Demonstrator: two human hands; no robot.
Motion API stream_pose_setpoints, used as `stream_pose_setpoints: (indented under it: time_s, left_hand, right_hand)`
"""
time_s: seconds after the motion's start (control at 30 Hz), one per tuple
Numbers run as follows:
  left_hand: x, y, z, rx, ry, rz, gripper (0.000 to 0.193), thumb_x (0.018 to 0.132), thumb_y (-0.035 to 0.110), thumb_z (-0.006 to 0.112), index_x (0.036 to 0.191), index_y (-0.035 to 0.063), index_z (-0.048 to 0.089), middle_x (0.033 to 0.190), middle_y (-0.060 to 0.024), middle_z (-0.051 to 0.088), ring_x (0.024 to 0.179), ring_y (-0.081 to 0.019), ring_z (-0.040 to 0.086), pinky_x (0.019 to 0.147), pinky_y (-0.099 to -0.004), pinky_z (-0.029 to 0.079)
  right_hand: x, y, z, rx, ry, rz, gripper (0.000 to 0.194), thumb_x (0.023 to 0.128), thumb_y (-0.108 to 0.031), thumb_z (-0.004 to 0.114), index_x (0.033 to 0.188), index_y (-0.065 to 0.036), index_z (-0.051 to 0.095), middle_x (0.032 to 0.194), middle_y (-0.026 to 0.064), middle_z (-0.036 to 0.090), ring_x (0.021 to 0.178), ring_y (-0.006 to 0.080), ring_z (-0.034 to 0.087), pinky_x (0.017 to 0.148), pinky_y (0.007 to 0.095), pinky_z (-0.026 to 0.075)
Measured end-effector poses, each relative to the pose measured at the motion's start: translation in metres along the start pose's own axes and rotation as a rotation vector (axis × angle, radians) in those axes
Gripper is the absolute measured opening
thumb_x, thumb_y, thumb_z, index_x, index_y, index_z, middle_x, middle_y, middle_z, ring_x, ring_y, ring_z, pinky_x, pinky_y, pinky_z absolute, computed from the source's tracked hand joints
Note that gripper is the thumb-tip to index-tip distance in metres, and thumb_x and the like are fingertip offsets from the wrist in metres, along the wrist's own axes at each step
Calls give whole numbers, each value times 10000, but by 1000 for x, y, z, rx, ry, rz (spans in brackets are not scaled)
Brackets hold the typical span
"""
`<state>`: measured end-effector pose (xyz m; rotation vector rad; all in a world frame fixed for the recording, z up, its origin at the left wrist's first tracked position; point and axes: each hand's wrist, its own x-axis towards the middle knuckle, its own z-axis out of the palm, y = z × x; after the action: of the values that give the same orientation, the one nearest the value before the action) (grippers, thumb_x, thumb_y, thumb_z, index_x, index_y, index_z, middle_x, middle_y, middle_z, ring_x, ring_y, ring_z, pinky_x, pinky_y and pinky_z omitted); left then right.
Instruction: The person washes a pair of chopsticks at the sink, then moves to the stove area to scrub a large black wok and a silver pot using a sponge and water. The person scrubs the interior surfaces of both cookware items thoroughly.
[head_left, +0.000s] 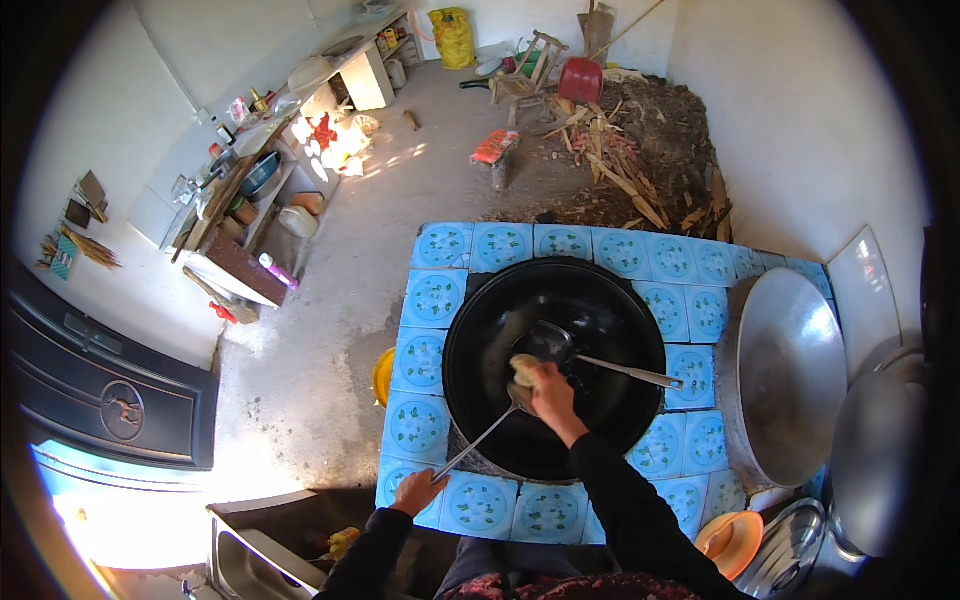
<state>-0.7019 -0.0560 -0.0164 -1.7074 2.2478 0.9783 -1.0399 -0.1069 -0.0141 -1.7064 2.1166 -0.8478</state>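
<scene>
My left hand (420, 491) is closed around the handle of a long metal ladle (480, 440), at the near left edge of the stove. The ladle's bowl lies over a large black wok (607, 420) set into the stove top. Over the wok, my right hand (555, 401) grips a pale yellowish scrubber (524, 370) right beside the ladle's bowl. Part of that bowl is hidden behind my right hand. A wok spatula (634, 371) rests in the wok, its blade low in the dark centre and its handle across the right rim.
Blue flowered tiles (480, 504) surround the wok. To the right stand a big metal basin (787, 375), an orange dish (731, 541) and a glass lid (784, 547). A steel sink (259, 562) is at lower left. Split firewood (630, 184) and a small stool (496, 148) lie beyond.
</scene>
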Motion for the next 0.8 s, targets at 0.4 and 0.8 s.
stream_pose_setpoints:
  time_s: [0.4, 0.8]
  left_hand:
    - [-6, -7, 13, -92, 11, -22, 499, 855, 498, 582, 765, 10, 631, 723, -229, 635, 725, -422, 620, 652, -508, 481]
    - [4, 4, -6, 28, 32, 42, 482, 851, 494, 593, 773, 19, 626, 711, -221, 634, 714, -417, 623, 633, -512, 478]
  right_hand:
    - [-31, 10, -50, -41, -188, -113, 491, 722, 7, 566, 1168, -196, 595, 1108, 116, 535, 902, 363, 591, 740, 442, 511]
    - [-1, 34, -11, -103, -275, 246, 440, 782, -67, 584, 1205, -186, 576, 1161, 113, 530, 954, 344, 594, 768, 447, 507]
